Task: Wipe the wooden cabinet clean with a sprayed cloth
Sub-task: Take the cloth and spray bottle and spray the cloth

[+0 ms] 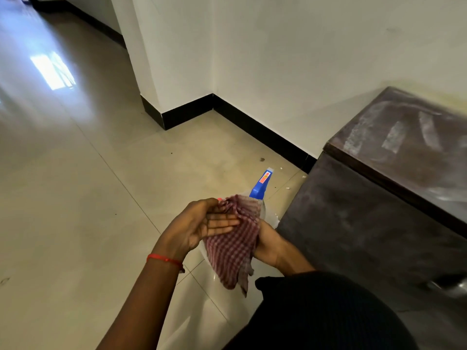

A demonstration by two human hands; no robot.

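A red-and-white checked cloth (233, 245) hangs between my two hands at the centre bottom. My left hand (199, 227) presses its fingers flat on the cloth from the left. My right hand (269, 242) is behind the cloth, gripping a spray bottle whose blue trigger head (261, 184) sticks up above the cloth; the clear body is mostly hidden. The dark wooden cabinet (374, 213) stands at the right against the wall, its top (414, 145) streaked with pale dust marks.
Glossy beige floor tiles (88, 198) spread to the left and ahead. White walls with a black skirting board (252, 127) form a corner behind. Small bits of debris lie on the floor near the cabinet's corner. My dark-clothed knee (328, 311) fills the bottom right.
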